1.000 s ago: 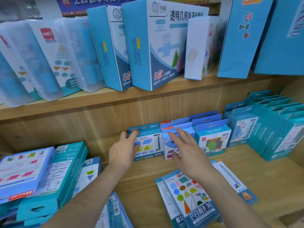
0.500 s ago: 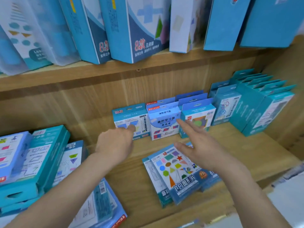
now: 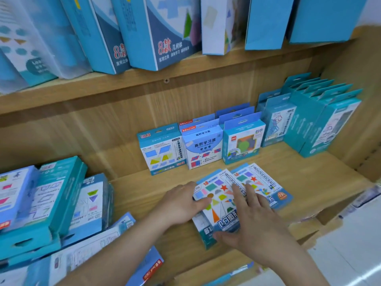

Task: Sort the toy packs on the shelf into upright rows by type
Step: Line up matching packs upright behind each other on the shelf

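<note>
Partly sorted lower shelf [image 3: 321,178], seen from the head camera. Upright rows are already formed against the back wall: a trapezoid-printed pack [image 3: 162,151], a white-and-blue row [image 3: 204,149] just beside it, a teal row [image 3: 243,141] touching that one, and, further right, a longer row of tall teal boxes [image 3: 321,124]. Still unsorted are the flat shape-card packs [image 3: 218,195], which lie face up and overlapped near the front edge, with a second such pack [image 3: 266,182] fanned out to their right and at least one more underneath. A leaning, tumbled pile [image 3: 51,199] of mixed packs at the left end is also untouched. The left hand [image 3: 181,205] is laid against the left edge of the top flat pack with the thumb on its printed face; whether the fingers reach beneath it cannot be told. The right hand [image 3: 255,221] is spread flat on the same stack, fingers straight and thumb extended along the near edge. The step in hand is judged to be the gathering of the flat packs for standing up. Roughly half of the shelf is judged to remain to be done.
</note>
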